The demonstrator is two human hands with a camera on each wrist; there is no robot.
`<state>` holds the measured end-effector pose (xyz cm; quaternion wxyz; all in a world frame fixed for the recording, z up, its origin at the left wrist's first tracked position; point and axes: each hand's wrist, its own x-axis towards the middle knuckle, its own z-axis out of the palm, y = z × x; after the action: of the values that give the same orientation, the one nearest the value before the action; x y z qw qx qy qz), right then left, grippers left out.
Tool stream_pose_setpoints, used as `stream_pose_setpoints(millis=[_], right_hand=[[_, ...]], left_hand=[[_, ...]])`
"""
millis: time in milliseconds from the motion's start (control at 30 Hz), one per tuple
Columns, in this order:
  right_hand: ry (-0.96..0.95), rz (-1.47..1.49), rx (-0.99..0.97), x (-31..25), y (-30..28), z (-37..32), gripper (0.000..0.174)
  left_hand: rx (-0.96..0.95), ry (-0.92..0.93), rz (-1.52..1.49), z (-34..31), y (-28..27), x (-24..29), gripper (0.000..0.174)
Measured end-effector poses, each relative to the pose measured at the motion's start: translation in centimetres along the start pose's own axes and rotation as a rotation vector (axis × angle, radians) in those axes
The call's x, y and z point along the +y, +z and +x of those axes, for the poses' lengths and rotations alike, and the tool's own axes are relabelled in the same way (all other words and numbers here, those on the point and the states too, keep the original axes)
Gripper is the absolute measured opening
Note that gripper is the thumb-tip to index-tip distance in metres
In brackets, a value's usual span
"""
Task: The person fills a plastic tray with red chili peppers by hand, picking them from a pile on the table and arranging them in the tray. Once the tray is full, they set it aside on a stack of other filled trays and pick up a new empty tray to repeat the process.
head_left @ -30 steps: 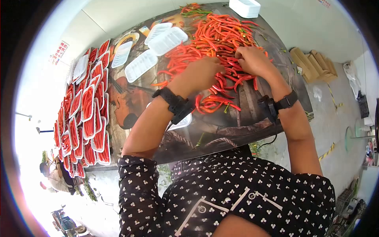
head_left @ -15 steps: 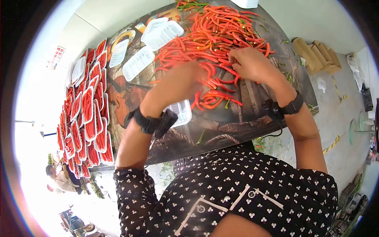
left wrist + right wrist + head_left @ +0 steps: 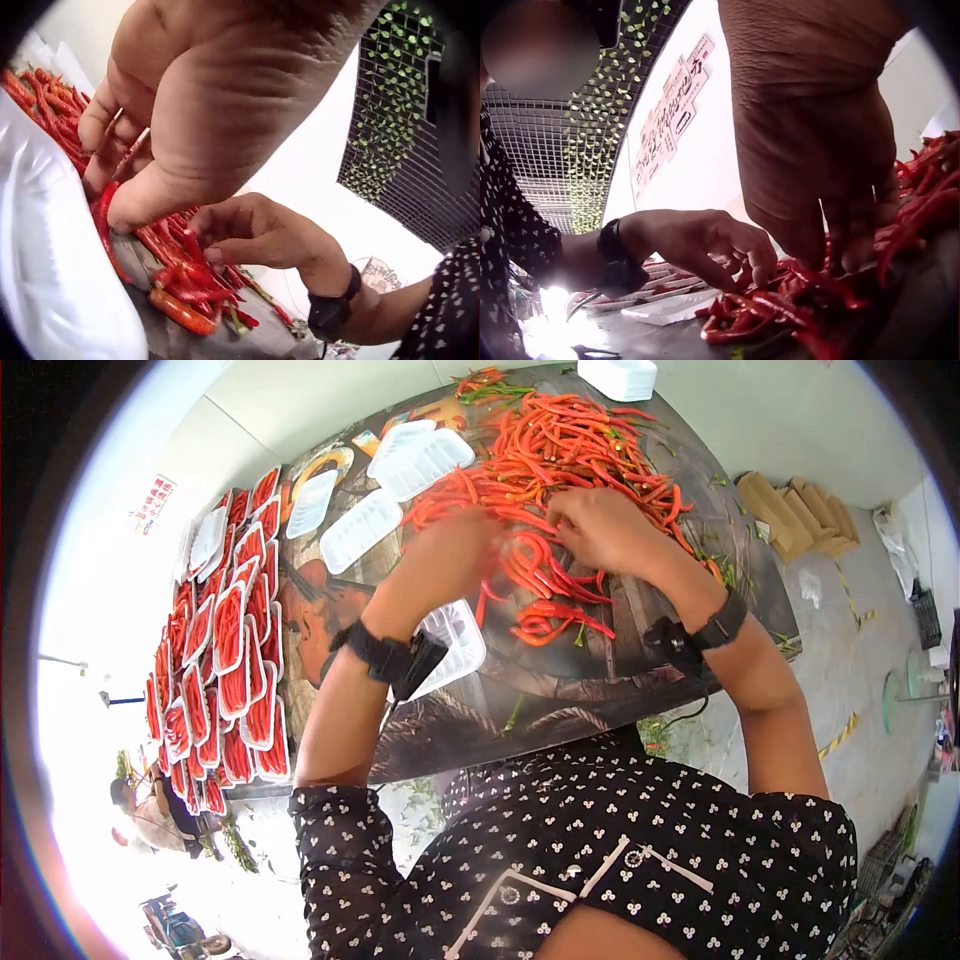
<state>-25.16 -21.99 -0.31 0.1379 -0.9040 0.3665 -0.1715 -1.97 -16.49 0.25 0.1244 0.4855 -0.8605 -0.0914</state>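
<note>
Blurred in the head view, my left hand (image 3: 445, 560) is at the near left side of the red chili pile (image 3: 565, 440). Its thumb and curled fingers pinch a red chili (image 3: 109, 196) in the left wrist view. My right hand (image 3: 610, 535) bends over the pile's near edge, a chili (image 3: 193, 246) between its thumb and finger. A few loose chilies (image 3: 540, 622) lie between the hands and the table's front edge. Beside my left wrist is a white tray (image 3: 458, 650), partly hidden by the wrist strap; its contents cannot be made out fully.
White trays (image 3: 362, 530) lie left of the pile. Many chili-filled trays (image 3: 230, 625) stand stacked along the table's left side. A white stack (image 3: 618, 378) sits at the far edge. Green stems (image 3: 728, 572) are scattered at the right; flattened cardboard (image 3: 795, 520) is beyond the table.
Over the past second my left hand has moved left from the pile's middle, uncovering loose chilies. My right hand has shifted left and slightly nearer. The tray by my left wrist shows more.
</note>
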Motion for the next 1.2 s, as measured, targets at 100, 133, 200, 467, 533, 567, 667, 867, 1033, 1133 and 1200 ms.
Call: stream_pose_setpoints(millis=[100,133,200,467,533,567,667,867,1033,1133,1200], right_hand=[[0.027,-0.127,0.117,1.8,0.2,2.3,0.022],[0.018,-0.172,0.106,2.1,0.4,2.8,0.028],[0.032,-0.177,0.086,1.8,1.2,3.3,0.028],[-0.147,-0.151,-0.143,-1.9,3.9,2.3,0.025],[-0.137,-0.164,-0.198,-2.3,3.6,2.2,0.028],[-0.122,-0.182,-0.252,-2.4,3.4,2.1,0.032],[-0.216,-0.078,-0.087,-1.2,3.9,1.5,0.015],[-0.024,-0.173,-0.159,-0.7,-0.3,3.3,0.021],[-0.057,-0.163,-0.109,-0.8,1.3,6.1,0.021],[-0.249,-0.193,-0.123,-1.4,3.6,7.9,0.028],[-0.246,-0.208,-0.115,-1.6,4.5,8.4,0.028]], left_hand=[[0.122,0.001,0.012,2.1,-0.9,0.4,0.034],[0.127,0.004,0.015,2.6,-0.6,-0.2,0.034],[0.163,0.003,0.052,3.6,1.2,-1.9,0.036],[-0.026,-0.083,0.014,1.1,-0.8,-2.0,0.028],[0.016,-0.053,-0.037,0.1,-0.9,-2.4,0.026],[0.034,-0.094,-0.084,-0.3,-0.9,-2.5,0.024],[0.088,-0.12,-0.081,-1.3,-0.7,-4.2,0.021],[0.109,-0.276,0.002,-3.6,-1.9,-5.5,0.022],[0.092,-0.377,-0.033,-4.8,-2.6,-5.6,0.023],[0.064,-0.428,-0.019,-5.7,-2.3,-6.4,0.024],[0.112,-0.416,-0.02,-6.3,-2.3,-6.7,0.025]])
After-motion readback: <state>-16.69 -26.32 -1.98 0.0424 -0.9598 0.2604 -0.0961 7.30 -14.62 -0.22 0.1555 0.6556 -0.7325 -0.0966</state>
